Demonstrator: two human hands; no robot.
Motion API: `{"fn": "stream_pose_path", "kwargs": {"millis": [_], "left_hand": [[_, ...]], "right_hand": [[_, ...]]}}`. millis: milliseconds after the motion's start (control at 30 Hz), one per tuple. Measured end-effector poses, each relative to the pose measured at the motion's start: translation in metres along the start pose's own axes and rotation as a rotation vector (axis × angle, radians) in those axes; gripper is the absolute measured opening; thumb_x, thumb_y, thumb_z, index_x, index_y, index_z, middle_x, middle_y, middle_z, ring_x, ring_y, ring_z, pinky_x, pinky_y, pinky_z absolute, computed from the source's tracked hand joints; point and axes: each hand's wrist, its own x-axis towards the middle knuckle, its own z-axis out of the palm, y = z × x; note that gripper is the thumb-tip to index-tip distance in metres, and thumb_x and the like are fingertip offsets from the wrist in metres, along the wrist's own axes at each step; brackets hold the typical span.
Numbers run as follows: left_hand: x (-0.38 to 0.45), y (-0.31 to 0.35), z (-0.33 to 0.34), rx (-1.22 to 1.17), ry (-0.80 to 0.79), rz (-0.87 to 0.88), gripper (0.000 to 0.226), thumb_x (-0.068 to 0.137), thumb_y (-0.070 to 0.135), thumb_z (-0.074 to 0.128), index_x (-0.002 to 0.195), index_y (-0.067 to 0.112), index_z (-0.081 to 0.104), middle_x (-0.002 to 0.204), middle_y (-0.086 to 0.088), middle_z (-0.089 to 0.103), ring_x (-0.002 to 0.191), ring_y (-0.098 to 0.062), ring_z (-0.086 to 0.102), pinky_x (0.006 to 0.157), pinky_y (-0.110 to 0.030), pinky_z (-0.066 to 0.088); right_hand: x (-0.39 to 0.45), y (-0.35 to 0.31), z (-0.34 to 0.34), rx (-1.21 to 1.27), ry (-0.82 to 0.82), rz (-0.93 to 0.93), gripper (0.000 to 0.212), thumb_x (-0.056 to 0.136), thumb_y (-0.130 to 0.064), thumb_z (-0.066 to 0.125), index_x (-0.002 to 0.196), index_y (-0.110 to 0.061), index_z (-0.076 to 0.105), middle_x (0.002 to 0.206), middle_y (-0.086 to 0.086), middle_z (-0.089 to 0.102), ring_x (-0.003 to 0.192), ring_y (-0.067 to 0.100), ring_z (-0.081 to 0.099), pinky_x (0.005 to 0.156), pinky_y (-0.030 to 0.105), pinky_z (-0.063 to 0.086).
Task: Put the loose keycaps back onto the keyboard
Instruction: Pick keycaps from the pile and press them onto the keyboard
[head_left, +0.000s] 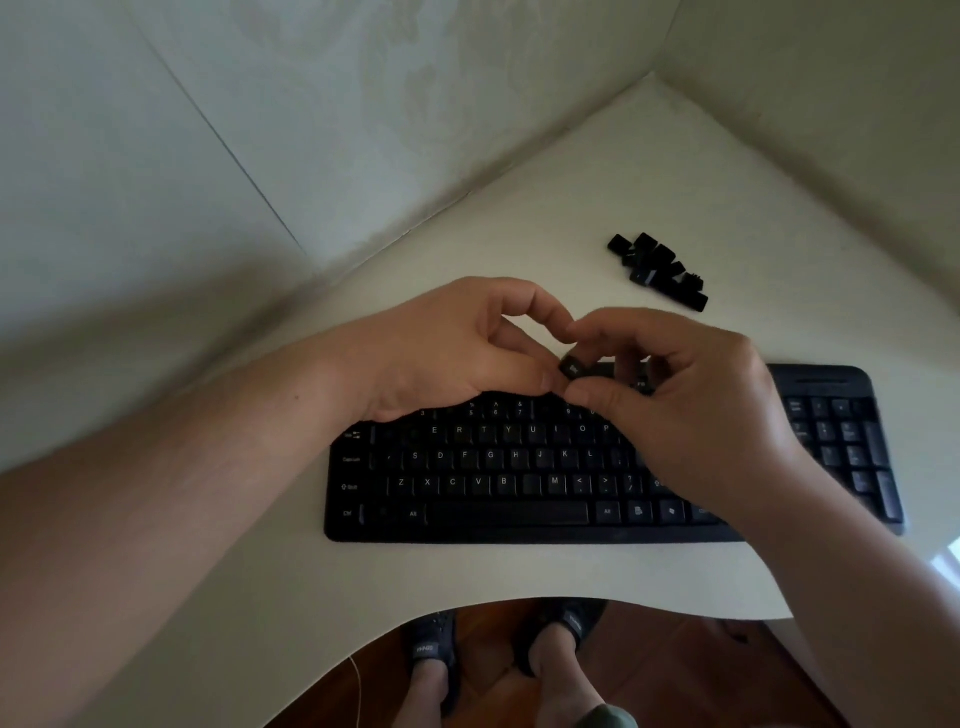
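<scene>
A black keycap (572, 369) was held above the top rows of the keyboard (519, 525), pinched between thumb and forefinger of the right hand (691, 395). The left hand (457, 348) met it from the other side, its thumb tip touching the keycap and its curled forefinger arching over to the right one. The keyboard lay flat on the white desk (597, 197), with some keys missing from it, among them the one between B and M. The pile of loose keycaps (657, 270) sat on the desk behind the keyboard, well apart from both hands.
</scene>
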Motion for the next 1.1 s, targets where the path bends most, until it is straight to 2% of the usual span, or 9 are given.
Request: {"fn": "stream_pose_path", "kwargs": {"millis": [167, 267, 367, 500, 567, 700, 833, 933, 1100], "left_hand": [[-0.004, -0.001, -0.004, 0.013, -0.006, 0.016, 0.037, 0.081, 0.020, 0.073, 0.117, 0.023, 0.065, 0.102, -0.006, 0.081, 0.095, -0.018, 0.073, 0.104, -0.042, 0.048], [-0.007, -0.001, -0.006, 0.070, 0.034, 0.037, 0.023, 0.088, 0.022, 0.075, 0.110, 0.025, 0.067, 0.098, -0.006, 0.080, 0.088, -0.024, 0.070, 0.094, -0.050, 0.050], [-0.014, -0.001, -0.011, 0.164, 0.099, 0.055, 0.011, 0.096, 0.022, 0.072, 0.103, 0.027, 0.065, 0.094, 0.000, 0.081, 0.068, -0.021, 0.054, 0.065, -0.034, 0.042], [-0.031, -0.003, -0.030, 0.227, 0.212, 0.067, 0.010, 0.096, 0.020, 0.069, 0.101, 0.027, 0.063, 0.089, 0.006, 0.080, 0.051, -0.005, 0.047, 0.050, -0.015, 0.036], [-0.041, -0.008, -0.040, 0.253, 0.260, 0.044, 0.009, 0.096, 0.022, 0.069, 0.101, 0.027, 0.063, 0.088, 0.009, 0.080, 0.051, -0.009, 0.047, 0.053, -0.021, 0.038], [-0.063, -0.034, -0.065, 0.296, 0.417, -0.016, 0.012, 0.100, 0.022, 0.065, 0.101, 0.034, 0.067, 0.092, 0.011, 0.077, 0.082, -0.013, 0.068, 0.073, -0.032, 0.050], [-0.085, -0.064, -0.081, 0.352, 0.444, -0.149, 0.015, 0.099, 0.021, 0.066, 0.101, 0.034, 0.072, 0.084, 0.003, 0.071, 0.070, -0.003, 0.065, 0.070, -0.027, 0.050], [-0.092, -0.072, -0.081, 0.287, 0.416, -0.173, 0.011, 0.097, 0.018, 0.071, 0.101, 0.028, 0.075, 0.083, 0.001, 0.078, 0.069, -0.004, 0.069, 0.068, -0.020, 0.052], [-0.092, -0.079, -0.077, 0.228, 0.373, -0.145, 0.007, 0.098, 0.020, 0.071, 0.100, 0.023, 0.077, 0.085, -0.002, 0.079, 0.082, -0.023, 0.076, 0.084, -0.038, 0.063]], "right_hand": [[0.000, -0.005, 0.001, -0.036, 0.004, 0.046, 0.025, 0.074, -0.028, 0.088, 0.089, -0.040, 0.073, 0.080, -0.028, 0.069, 0.070, 0.001, 0.058, 0.060, 0.009, 0.044], [-0.001, -0.008, 0.005, -0.031, 0.018, 0.035, 0.019, 0.075, -0.031, 0.088, 0.086, -0.041, 0.077, 0.075, -0.016, 0.067, 0.067, 0.005, 0.057, 0.058, 0.009, 0.042], [0.003, -0.013, 0.014, -0.069, 0.040, 0.007, 0.015, 0.078, -0.035, 0.087, 0.089, -0.038, 0.078, 0.074, -0.018, 0.065, 0.065, 0.009, 0.056, 0.057, 0.010, 0.041], [0.017, -0.028, 0.038, -0.140, 0.091, -0.045, 0.015, 0.080, -0.042, 0.083, 0.093, -0.035, 0.077, 0.078, -0.034, 0.060, 0.078, -0.004, 0.055, 0.065, 0.005, 0.038], [0.023, -0.035, 0.052, -0.192, 0.085, -0.108, 0.014, 0.084, -0.042, 0.080, 0.095, -0.033, 0.077, 0.085, -0.026, 0.064, 0.080, -0.006, 0.052, 0.067, 0.006, 0.036], [0.034, -0.038, 0.079, -0.306, 0.027, -0.153, 0.011, 0.088, -0.039, 0.076, 0.097, -0.033, 0.077, 0.095, -0.017, 0.067, 0.087, 0.005, 0.054, 0.072, 0.011, 0.038], [0.035, -0.040, 0.101, -0.350, -0.064, -0.120, 0.011, 0.086, -0.042, 0.077, 0.095, -0.036, 0.078, 0.094, -0.012, 0.063, 0.096, 0.018, 0.055, 0.082, 0.036, 0.050], [0.037, -0.046, 0.113, -0.383, -0.136, -0.072, 0.012, 0.085, -0.044, 0.078, 0.095, -0.039, 0.078, 0.097, -0.013, 0.061, 0.102, 0.018, 0.050, 0.089, 0.043, 0.050], [0.047, -0.055, 0.128, -0.406, -0.180, 0.024, 0.012, 0.085, -0.049, 0.076, 0.096, -0.043, 0.076, 0.103, -0.015, 0.058, 0.111, 0.018, 0.044, 0.096, 0.045, 0.046]]}}
